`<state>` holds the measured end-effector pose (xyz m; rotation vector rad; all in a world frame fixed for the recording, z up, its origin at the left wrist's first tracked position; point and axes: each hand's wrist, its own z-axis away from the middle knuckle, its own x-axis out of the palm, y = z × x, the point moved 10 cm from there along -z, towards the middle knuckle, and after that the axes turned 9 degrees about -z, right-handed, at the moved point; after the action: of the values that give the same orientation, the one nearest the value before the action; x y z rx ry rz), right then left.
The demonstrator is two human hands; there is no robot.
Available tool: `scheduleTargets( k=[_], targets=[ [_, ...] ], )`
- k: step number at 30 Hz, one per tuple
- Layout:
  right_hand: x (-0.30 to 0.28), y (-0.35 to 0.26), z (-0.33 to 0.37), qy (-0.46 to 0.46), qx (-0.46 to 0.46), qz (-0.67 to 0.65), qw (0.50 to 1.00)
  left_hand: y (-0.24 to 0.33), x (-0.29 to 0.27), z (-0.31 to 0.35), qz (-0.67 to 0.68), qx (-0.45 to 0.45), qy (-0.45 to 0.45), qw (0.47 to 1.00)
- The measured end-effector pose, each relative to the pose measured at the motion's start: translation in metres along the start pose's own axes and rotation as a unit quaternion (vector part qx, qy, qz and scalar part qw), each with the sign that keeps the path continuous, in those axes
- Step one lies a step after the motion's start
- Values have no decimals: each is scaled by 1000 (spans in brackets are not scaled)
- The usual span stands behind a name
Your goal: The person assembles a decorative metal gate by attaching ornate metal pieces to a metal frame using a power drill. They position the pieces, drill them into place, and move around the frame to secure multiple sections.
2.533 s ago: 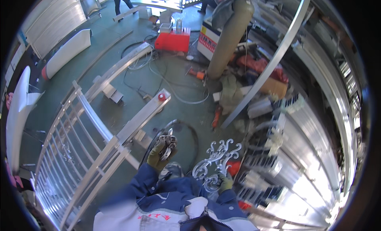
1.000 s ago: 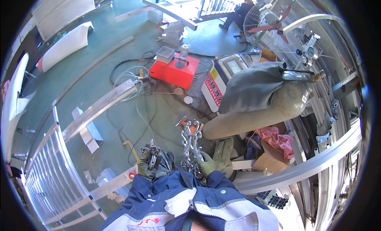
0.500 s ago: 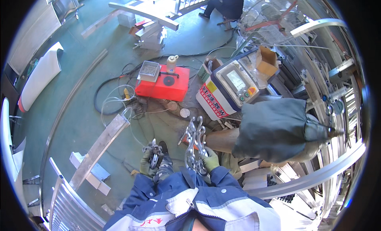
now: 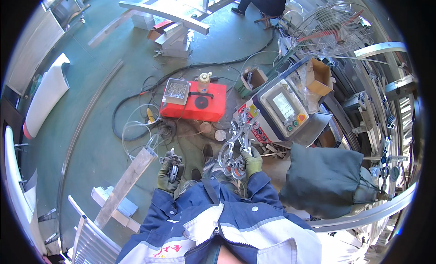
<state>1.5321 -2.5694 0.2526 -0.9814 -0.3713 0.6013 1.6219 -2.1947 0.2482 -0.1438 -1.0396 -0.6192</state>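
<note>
We see the right hand (image 4: pixel 253 164), gloved, gripping the scrolls (image 4: pixel 235 142) by their lower right edge. The scrolls lie to the left of this hand and reach ahead of it; their long axis runs away from the body and leans a little to the right. We note the curled far end pointing toward the machine (image 4: pixel 282 110), which stands ahead and to the right of the same hand, while the near end curls beside the palm, on the body side.

The left hand (image 4: pixel 167 180), also gloved, is closed around a metal piece (image 4: pixel 173 172), whose exact kind we cannot tell. Its narrow tip points ahead of the fingers, and its long axis runs nearly straight away from the body.

On the floor ahead of both hands, and between them, we find the red box (image 4: pixel 217 106), bearing a tray (image 4: pixel 176 100) and a bottle (image 4: pixel 204 85). A pale disc (image 4: pixel 220 135) lies ahead of the right hand, to its left. The beam (image 4: pixel 128 182) slants to the left of the left hand; the dark cloth (image 4: pixel 322 182) is to the right of the right hand.
</note>
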Motion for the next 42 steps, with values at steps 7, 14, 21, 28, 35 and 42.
scheduleTargets(
  k=[7,14,21,28,35,42],
  targets=[
    [28,0,-110,-9,-50,70,996,19,37,-71,-13,9,-46,999],
    [60,-7,-198,-54,-22,99,993,15,58,-129,15,0,-5,1000],
    [134,-62,-258,-66,23,69,995,10,46,-154,-18,-55,98,994],
    [138,0,-405,-33,-126,353,927,-27,0,-202,-26,-138,112,984],
    [165,72,-527,-15,-81,371,925,-38,-47,-228,-43,-157,222,961],
    [202,99,-587,3,-99,439,893,-46,-71,-242,-58,-200,270,940]
  ],
)
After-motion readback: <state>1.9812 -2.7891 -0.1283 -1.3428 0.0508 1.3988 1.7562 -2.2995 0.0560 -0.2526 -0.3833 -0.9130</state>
